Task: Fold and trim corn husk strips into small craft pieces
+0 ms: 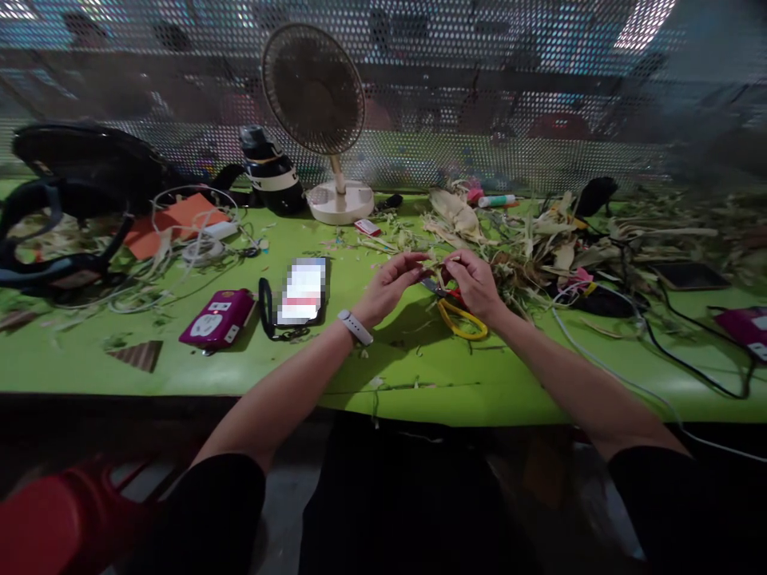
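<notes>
Both of my hands are raised over the green table, close together near its middle. My left hand [395, 286] has its fingers curved, with thumb and fingertips near each other; whether anything lies between them is too small to tell. Thumb and forefinger of my right hand [473, 281] pinch a small pale strip of husk [451, 261]. Scissors with yellow and red handles [464, 321] lie beneath and beside my right hand. Behind it spreads a pile of dry husks and leaf scraps [521, 255].
A fan [340, 201], black bottle [276, 180] and phone [304, 291] stand or lie left of centre. Farther left are a purple pouch [219, 319], orange paper [173, 224] and white cables. Cables and a dark phone [692, 276] lie right. A perforated metal screen [437, 96] rises behind.
</notes>
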The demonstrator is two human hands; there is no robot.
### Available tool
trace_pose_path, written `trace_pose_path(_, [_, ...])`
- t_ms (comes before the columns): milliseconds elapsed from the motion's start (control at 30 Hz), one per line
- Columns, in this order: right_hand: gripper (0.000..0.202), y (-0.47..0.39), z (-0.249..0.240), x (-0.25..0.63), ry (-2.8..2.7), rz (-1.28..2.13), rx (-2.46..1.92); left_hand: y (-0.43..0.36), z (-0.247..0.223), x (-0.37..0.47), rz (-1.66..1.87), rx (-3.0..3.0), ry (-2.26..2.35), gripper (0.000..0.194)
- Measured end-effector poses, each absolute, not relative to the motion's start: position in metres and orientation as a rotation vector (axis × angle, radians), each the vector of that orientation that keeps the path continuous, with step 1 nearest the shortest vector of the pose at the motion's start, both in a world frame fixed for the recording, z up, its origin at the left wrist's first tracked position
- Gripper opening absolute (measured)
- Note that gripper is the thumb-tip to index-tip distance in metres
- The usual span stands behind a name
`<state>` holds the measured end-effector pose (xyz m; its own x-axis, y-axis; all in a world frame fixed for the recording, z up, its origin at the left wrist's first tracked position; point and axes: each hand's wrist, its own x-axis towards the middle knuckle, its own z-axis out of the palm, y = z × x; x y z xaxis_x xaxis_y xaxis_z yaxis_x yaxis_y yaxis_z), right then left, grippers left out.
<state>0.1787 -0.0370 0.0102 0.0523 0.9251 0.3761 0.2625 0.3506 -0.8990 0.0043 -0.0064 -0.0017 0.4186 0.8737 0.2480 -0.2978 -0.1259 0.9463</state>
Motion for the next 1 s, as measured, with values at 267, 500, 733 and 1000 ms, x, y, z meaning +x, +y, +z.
trace_pose_path(267, [0.016, -0.039, 0.004, 0.179, -1.637, 0.539, -1.210, 0.001, -0.012, 0.009, 1.096, 1.345, 0.635, 0.040])
trace_pose_path(500, [0.017, -0.038, 0.001, 0.178, -1.627, 0.482, -1.247, -0.006, -0.004, 0.006, 1.052, 1.209, 0.680, 0.041])
trace_pose_path(733, [0.017, -0.037, -0.003, 0.177, -1.669, 0.547, -1.193, -0.002, -0.011, 0.006, 0.987, 1.333, 0.660, 0.050])
trace_pose_path(1000, [0.017, -0.035, -0.008, 0.178, -1.551, 0.667, -1.221, -0.004, -0.010, 0.008, 1.013, 1.226, 0.634, 0.043])
